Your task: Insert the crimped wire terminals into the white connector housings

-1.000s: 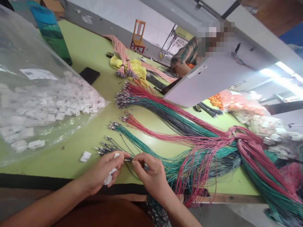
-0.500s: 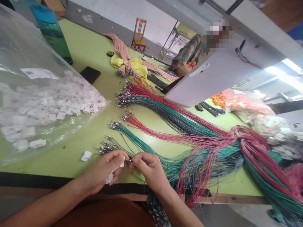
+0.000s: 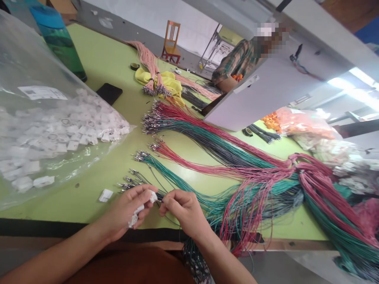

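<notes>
My left hand (image 3: 133, 213) is closed around white plastic connector housings; one housing (image 3: 152, 196) is pinched between thumb and forefinger, and others (image 3: 135, 216) sit in the curled fingers. Facing it, my right hand (image 3: 182, 209) pinches a dark wire close to its metal terminal (image 3: 160, 200). The terminal's end is at the pinched housing; whether it is inside cannot be made out. Just beyond the hands lie black wires (image 3: 130, 179) with metal tips, then green wires (image 3: 148, 157) and red wires (image 3: 166, 152). A loose white housing (image 3: 106, 195) rests left of my left hand.
A clear bag (image 3: 68, 130) of white housings fills the left of the green table (image 3: 89, 47). Behind it are a bottle (image 3: 57, 41) and a phone (image 3: 109, 94). Thick wire bundles (image 3: 207, 138) stretch rightward. A white panel (image 3: 251, 94) stands before a person (image 3: 237, 59).
The pinched white housing has turned in my left fingers, its end now facing the wire. My right hand stays close by, still pinching the wire. The view has shifted slightly.
</notes>
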Demonstrator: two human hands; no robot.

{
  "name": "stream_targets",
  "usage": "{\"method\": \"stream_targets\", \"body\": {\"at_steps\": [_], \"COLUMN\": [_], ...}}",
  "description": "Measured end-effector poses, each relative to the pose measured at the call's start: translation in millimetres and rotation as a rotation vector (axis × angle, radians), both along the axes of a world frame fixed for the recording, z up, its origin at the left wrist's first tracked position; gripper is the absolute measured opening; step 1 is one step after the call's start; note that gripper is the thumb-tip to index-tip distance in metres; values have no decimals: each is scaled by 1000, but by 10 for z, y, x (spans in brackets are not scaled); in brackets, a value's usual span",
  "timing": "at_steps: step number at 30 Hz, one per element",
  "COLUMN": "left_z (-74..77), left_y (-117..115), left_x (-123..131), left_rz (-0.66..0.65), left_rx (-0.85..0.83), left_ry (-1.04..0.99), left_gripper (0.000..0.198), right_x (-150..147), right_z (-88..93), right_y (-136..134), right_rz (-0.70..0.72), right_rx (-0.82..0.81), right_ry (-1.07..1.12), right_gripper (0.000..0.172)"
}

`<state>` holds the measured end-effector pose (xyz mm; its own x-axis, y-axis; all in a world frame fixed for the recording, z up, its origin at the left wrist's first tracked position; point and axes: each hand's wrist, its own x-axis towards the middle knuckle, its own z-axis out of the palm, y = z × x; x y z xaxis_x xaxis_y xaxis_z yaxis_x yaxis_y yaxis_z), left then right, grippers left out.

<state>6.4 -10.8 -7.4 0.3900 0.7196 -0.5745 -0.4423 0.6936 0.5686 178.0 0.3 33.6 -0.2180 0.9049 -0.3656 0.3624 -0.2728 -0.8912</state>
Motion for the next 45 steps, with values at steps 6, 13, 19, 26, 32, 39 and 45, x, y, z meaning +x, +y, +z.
{"method": "stream_targets", "body": {"at_steps": [6,13,19,26,32,39,45], "left_z": [8,-24,-24,-71,-30,8,-6], "left_y": [-4,-36,-60,-49,-34,-23,-30], "left_x": [28,56,50,56,31,35,14], "left_rz": [-19,-45,-32,-44,-24,-80,-117], "left_rx": [54,137,149,142,89,60,85], "left_ry": [88,177,179,180,140,131,107], "left_gripper": [43,44,42,39,36,34,33], "right_x": [20,-42,-102,-121,64,222,248], "right_z": [-6,-13,4,-10,-55,-403,-135], "right_y": [3,-26,-65,-74,102,238,190], "right_rz": [-25,-11,8,38,164,207,59], "right_rx": [-1,45,145,154,282,713,618], "right_ry": [-63,-97,-72,-87,-298,-934,-589], "right_gripper": [25,25,19,15,20,17,14]}}
